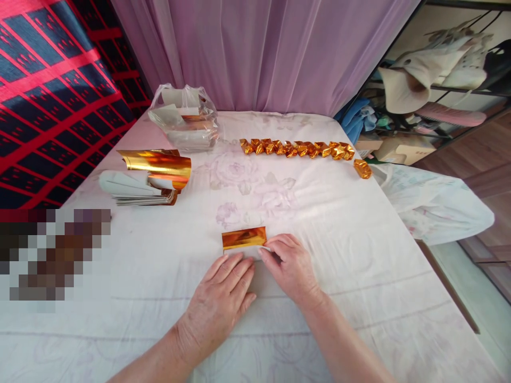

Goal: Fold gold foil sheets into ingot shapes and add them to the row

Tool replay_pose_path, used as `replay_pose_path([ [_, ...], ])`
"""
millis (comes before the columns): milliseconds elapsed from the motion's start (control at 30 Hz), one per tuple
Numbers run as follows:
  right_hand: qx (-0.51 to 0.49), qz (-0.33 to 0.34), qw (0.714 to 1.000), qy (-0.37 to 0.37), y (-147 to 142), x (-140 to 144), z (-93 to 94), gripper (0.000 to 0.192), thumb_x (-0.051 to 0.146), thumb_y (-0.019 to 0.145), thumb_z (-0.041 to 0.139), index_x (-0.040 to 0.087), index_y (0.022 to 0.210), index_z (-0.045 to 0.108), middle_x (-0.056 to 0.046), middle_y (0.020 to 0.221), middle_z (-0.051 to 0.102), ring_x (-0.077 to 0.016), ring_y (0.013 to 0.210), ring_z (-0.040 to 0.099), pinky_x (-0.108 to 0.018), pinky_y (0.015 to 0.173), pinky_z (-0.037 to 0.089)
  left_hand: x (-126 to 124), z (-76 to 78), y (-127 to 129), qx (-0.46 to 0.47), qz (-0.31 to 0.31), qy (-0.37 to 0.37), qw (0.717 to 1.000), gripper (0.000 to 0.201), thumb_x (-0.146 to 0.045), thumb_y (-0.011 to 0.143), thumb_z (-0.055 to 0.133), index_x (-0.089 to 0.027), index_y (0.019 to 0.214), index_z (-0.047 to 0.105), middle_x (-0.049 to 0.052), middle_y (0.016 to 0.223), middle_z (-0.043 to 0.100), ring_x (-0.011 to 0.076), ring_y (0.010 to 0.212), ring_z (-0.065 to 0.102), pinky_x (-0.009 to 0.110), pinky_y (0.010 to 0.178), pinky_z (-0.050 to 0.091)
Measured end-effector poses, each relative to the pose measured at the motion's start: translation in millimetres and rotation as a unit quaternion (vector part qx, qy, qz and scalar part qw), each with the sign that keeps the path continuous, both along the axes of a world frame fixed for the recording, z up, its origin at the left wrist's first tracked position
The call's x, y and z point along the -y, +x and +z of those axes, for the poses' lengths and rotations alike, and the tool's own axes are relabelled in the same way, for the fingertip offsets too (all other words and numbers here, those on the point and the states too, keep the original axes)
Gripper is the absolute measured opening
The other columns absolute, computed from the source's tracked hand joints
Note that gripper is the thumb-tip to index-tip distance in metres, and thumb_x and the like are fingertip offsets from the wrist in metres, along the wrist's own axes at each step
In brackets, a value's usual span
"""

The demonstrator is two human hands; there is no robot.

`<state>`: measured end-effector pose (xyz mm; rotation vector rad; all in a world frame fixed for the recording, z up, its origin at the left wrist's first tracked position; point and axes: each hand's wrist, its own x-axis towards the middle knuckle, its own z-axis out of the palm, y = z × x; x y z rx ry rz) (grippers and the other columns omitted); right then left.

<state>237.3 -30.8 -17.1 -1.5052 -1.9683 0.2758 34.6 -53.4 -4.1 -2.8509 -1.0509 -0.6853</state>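
A small sheet of gold foil paper [244,238] lies on the table in front of me, its near part folded up so that a pale strip shows. My left hand [224,290] rests flat, fingers stretched out over the near edge of the sheet. At the right end of the strip, my right hand [293,266] pinches the paper between thumb and fingers. Farther off, a row of folded gold foil pieces [297,148] runs across the table, with a single folded gold piece [362,168] just beyond its right end.
To the left lie a curled stack of gold foil sheets [159,165] and a stack of pale papers [128,187]. A clear plastic bag [186,125] of papers stands behind them. A purple curtain [255,58] hangs at the back, and a loaded shelf [443,90] stands right.
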Motion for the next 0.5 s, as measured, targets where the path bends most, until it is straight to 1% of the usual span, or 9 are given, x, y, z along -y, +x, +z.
replay_pose_path([
  [167,-0.009,0.000,1.000,0.023,1.1,-0.2,1.1,0.019,0.025,0.093,0.055,0.022,0.077,0.064,-0.007,0.088,0.069,-0.0204,0.087,0.062,-0.034,0.080,0.050,-0.1,-3.4,-1.2,-0.002,0.001,-0.023,1.000,0.036,-0.033,0.100,0.047,-0.014,0.127,0.062,0.008,0.129,0.067,0.0246,0.124,0.058,0.042,0.111,0.040],
  [300,-0.005,-0.013,0.999,0.044,2.2,-0.4,0.5,0.019,0.025,0.091,0.057,0.022,0.073,0.061,-0.006,0.090,0.068,-0.0203,0.088,0.061,-0.034,0.080,0.049,0.0,-3.2,-0.7,-0.019,0.010,-0.005,1.000,0.037,-0.033,0.103,0.040,-0.013,0.124,0.064,0.007,0.130,0.067,0.0243,0.124,0.058,0.041,0.111,0.041],
  [500,0.004,-0.019,0.999,0.042,2.3,-0.4,-1.0,0.019,0.027,0.091,0.058,0.021,0.073,0.061,-0.007,0.090,0.067,-0.0209,0.088,0.061,-0.036,0.080,0.049,0.2,-1.8,-0.1,-0.022,0.010,-0.012,1.000,0.038,-0.033,0.103,0.039,-0.012,0.123,0.064,0.007,0.130,0.067,0.0241,0.125,0.058,0.040,0.109,0.043],
])
